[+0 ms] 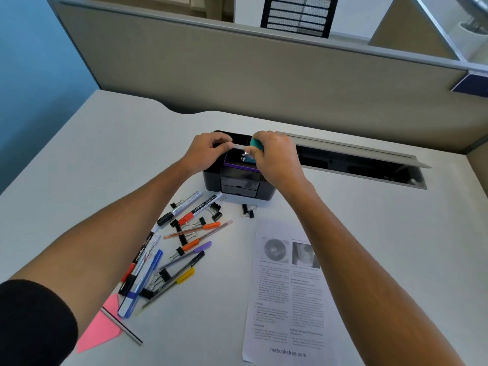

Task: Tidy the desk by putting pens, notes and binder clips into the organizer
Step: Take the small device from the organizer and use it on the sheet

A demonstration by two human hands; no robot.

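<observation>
Head view: both hands meet over the black plastic desk organizer (239,184), which sits on the white desk (105,143) near its far edge, drawers facing the person. The left hand (204,151) pinches one end of a thin pale strip (240,146), seemingly tape; the right hand (274,154) grips a teal roll-shaped object (256,144) at the strip's other end. The strip's long axis runs left to right, roughly parallel to the far edge, above a purple-rimmed compartment (239,165) holding a small silvery item I cannot identify. Toward the near left corner lies a jumble of markers and pens (169,249), mostly angled from near-left to far-right, with black binder clips (247,210) scattered among and beside them. A pink paper note (99,331) lies nearest the left forearm. A printed white sheet (286,291) lies lengthwise toward the near edge.
</observation>
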